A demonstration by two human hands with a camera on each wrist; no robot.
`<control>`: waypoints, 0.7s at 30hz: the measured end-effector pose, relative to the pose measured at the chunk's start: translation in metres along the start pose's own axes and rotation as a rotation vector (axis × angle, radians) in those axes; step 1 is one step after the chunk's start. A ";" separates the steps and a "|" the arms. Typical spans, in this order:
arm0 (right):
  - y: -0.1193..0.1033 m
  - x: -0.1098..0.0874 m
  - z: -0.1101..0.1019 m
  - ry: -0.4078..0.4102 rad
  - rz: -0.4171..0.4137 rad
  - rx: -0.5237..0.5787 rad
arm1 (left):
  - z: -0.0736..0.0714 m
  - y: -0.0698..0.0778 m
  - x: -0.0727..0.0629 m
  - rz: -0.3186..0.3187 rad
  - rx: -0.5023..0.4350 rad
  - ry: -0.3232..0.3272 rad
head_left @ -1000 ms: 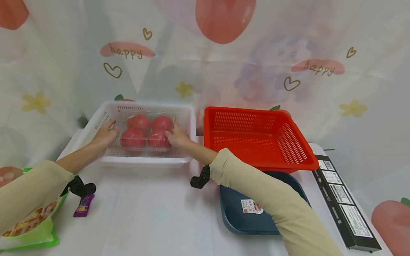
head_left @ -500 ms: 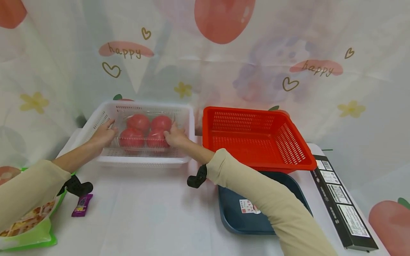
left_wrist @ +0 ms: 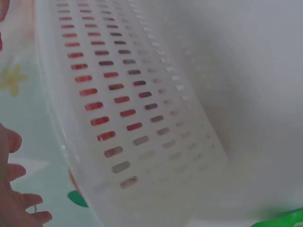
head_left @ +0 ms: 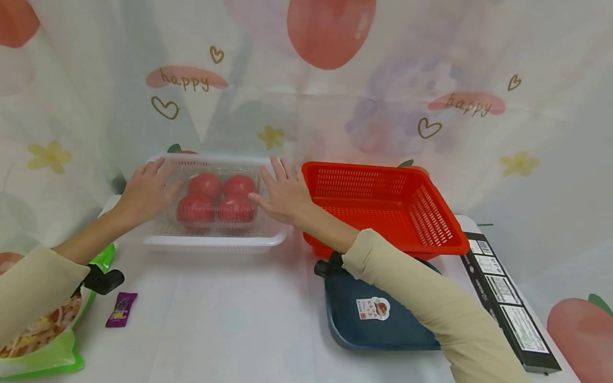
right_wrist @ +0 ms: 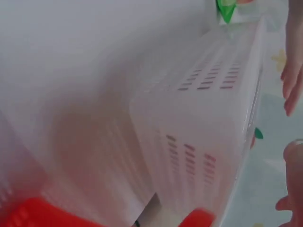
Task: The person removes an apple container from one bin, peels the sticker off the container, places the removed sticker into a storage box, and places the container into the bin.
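Observation:
A clear plastic box (head_left: 217, 219) with several round red fruits (head_left: 205, 186) in it lies inside the white slotted basket (head_left: 215, 242). Over the basket's left side is my left hand (head_left: 148, 191), fingers spread and holding nothing. My right hand (head_left: 287, 197) is raised above the basket's right rim with straight, spread fingers, apart from the box. In the left wrist view the basket's slotted wall (left_wrist: 118, 94) fills the middle, and a few left fingertips (left_wrist: 28, 201) show at the edge. The right wrist view shows part of my right hand (right_wrist: 294, 184) beyond the basket's corner.
A red slotted basket (head_left: 364, 207) stands to the right, with a dark blue tray (head_left: 345, 314) in front of it. A long black box (head_left: 510, 303) lies at the right edge. At left are a green food bag (head_left: 52, 348) and a small purple packet (head_left: 122, 309).
Both hands have let go of the clear box of red fruits and risen apart, the left hand leftward and the right hand rightward. The box rests in the white basket.

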State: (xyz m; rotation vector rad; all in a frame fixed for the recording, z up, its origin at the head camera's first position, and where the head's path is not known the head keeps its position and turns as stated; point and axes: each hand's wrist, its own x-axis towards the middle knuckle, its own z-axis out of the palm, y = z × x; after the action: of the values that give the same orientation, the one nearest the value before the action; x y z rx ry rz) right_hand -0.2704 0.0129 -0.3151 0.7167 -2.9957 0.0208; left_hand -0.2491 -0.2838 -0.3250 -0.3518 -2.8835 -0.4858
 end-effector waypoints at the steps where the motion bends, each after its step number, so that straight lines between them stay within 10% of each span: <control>1: 0.006 -0.003 0.000 -0.006 0.007 -0.006 | 0.000 0.002 -0.001 0.049 0.023 0.024; 5: 0.023 -0.015 0.005 -0.013 0.052 0.045 | 0.006 0.012 -0.010 0.155 -0.025 0.067; 10: 0.033 -0.042 0.007 -0.008 0.075 0.110 | 0.012 0.039 -0.040 0.099 -0.269 0.010; 21: 0.038 -0.132 0.018 0.014 0.011 0.177 | 0.026 0.095 -0.117 0.189 -0.182 -0.033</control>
State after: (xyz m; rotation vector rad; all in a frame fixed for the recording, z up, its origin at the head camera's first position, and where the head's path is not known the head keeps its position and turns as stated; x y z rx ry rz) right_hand -0.1710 0.1060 -0.3410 0.7111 -3.0118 0.2929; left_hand -0.1165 -0.2113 -0.3475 -0.6589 -2.8060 -0.7154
